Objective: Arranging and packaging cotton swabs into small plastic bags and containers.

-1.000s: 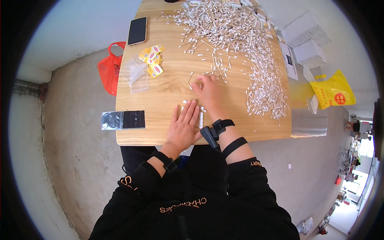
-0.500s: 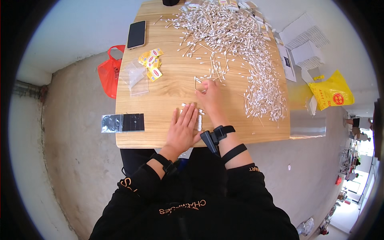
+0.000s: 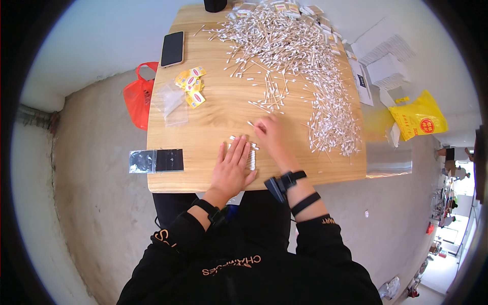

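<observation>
My left hand (image 3: 231, 165) lies flat with its fingers stretched over a neat row of cotton swabs (image 3: 251, 160) near the table's front edge. The row shows at the hand's right side and past the fingertips; the rest is covered. Just beyond and to the right, my right hand (image 3: 270, 136) has its fingers pinched together. A white-tipped cotton swab (image 3: 250, 123) pokes out to the left of those fingers. Farther off lies a small loose cluster of cotton swabs (image 3: 274, 94). A large heap of cotton swabs (image 3: 290, 40) spreads over the far and right parts of the table.
On the wooden table (image 3: 213, 112) are a phone (image 3: 173, 49), yellow printed cards (image 3: 190, 84), a clear plastic bag (image 3: 175, 108) and a black packet (image 3: 169, 159). A red bag (image 3: 137, 99) hangs at the left; a yellow bag (image 3: 419, 117) is at the right.
My right hand has drawn slightly nearer and rightward from the small cluster, with a swab between its fingers. My left hand stays flat on the row.
</observation>
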A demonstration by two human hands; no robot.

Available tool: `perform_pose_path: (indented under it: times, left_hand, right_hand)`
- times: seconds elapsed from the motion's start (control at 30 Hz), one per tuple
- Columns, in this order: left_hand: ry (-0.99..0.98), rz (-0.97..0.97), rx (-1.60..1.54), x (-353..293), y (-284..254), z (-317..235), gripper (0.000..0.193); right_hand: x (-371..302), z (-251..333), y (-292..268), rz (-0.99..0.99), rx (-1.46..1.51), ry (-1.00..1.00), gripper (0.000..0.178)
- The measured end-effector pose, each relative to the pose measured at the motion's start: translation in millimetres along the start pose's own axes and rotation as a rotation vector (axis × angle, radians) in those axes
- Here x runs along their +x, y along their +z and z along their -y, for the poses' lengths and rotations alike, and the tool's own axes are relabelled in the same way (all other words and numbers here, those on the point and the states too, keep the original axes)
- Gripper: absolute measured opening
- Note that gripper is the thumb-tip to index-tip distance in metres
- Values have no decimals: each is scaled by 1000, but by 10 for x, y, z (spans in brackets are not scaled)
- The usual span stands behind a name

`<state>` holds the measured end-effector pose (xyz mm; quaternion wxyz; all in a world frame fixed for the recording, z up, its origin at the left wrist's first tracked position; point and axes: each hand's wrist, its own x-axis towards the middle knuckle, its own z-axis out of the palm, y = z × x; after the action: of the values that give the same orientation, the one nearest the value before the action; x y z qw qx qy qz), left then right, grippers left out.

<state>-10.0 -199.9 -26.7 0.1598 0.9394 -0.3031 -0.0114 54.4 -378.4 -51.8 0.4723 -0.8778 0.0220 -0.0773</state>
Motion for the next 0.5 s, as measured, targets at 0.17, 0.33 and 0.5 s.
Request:
perform_pose_path:
  times: [0.17,0.33,0.5]
  left_hand:
    - [12,-11,-24,11,-69,-21,75]
    - [8,-23,17,-8,-52,-2,75]
    - [29,-38,-44,39,-32,-78,74]
  right_hand:
    - [-285,-258,-730,-434,-612,117,11]
    - [101,30,-517,-249,-236,179,34]
    - [357,-29,-301,-159,-315,114,34]
